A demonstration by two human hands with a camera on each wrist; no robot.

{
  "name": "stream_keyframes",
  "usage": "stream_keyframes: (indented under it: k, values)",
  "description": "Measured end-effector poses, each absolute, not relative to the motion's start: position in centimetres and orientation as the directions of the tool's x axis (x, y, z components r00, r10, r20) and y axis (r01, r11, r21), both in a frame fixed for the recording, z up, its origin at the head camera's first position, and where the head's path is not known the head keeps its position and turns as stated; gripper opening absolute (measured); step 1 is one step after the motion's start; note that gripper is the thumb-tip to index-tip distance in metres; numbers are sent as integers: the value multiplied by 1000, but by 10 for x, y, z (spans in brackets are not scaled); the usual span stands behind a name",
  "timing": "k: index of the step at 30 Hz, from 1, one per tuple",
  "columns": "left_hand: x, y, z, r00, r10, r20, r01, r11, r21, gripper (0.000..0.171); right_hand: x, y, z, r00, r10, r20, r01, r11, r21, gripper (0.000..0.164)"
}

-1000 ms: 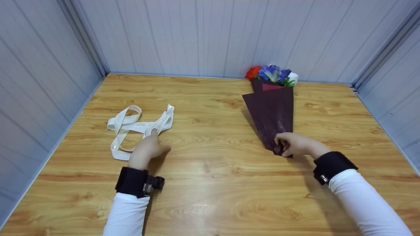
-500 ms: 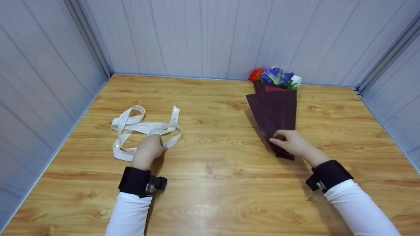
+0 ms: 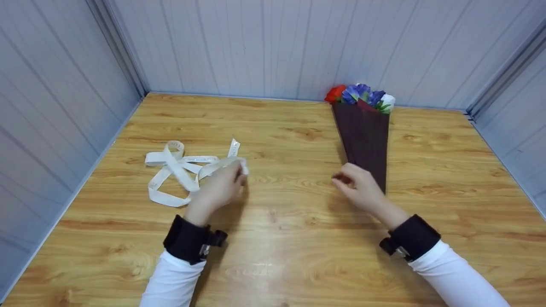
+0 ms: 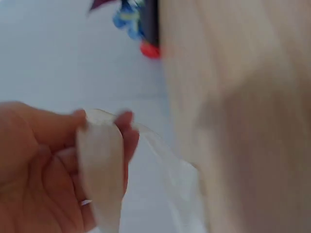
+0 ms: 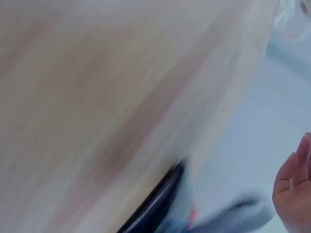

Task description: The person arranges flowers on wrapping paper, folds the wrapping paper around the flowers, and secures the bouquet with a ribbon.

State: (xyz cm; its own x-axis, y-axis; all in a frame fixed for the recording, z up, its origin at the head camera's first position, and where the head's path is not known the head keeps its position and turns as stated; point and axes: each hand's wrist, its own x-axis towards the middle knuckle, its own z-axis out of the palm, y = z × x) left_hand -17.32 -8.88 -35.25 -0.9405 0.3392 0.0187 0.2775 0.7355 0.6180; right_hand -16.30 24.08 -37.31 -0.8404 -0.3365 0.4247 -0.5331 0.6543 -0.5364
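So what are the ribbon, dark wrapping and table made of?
White ribbon: thin fabric, perhaps satin; it bends into soft loops and bears faint print.
Dark wrapping: probably matte paper, since its edges look straight.
Table: looks like glossy wood or a wood-look coating; it shows grain and reflects light.

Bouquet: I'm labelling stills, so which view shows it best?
The head view shows the bouquet nearly whole, flowers and dark wrapping, its lower end partly behind the right hand. The left wrist view catches blurred flowers and wrapping up top; the right wrist view, blurred wrapping below.
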Motion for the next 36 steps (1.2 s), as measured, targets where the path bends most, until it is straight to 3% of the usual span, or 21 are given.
stream_keyframes:
  k: [6,9,15,17,20,24,26,29,32,36]
  values:
    - [-142,-50,-331,-823,569,5,333,475,814,11,-142,192,-367,-724,-552,414,-682,483,-548,37]
    - [-133,-39,-329,-760,649,34,366,383,848,9,-132,175,-365,-698,-607,380,-689,424,-588,38]
    - [-129,-31,-333,-728,679,96,469,391,792,6,-116,160,-368,-798,-484,358,-580,458,-673,41]
    - [-129,-31,-334,-724,683,101,491,407,770,7,-114,159,-369,-823,-454,340,-540,445,-714,31]
    - [-130,-34,-333,-725,683,90,483,411,773,9,-112,160,-369,-871,-439,222,-397,362,-843,8]
    - [-133,-43,-329,-737,673,63,468,441,766,12,-112,168,-368,-914,-405,34,-125,201,-972,17]
    - [-135,-49,-327,-738,674,35,465,469,751,11,-114,175,-366,-921,-390,15,-86,164,-983,16]
    - [-139,-60,-322,-745,665,-48,413,517,750,12,-116,190,-363,-928,-372,40,-112,174,-978,15]
    - [-142,-72,-317,-762,636,-124,342,558,756,14,-120,208,-361,-930,-364,54,-164,279,-946,17]
    - [-145,-89,-312,-801,583,-136,321,609,726,16,-126,235,-357,-923,-381,-59,-140,472,-870,28]
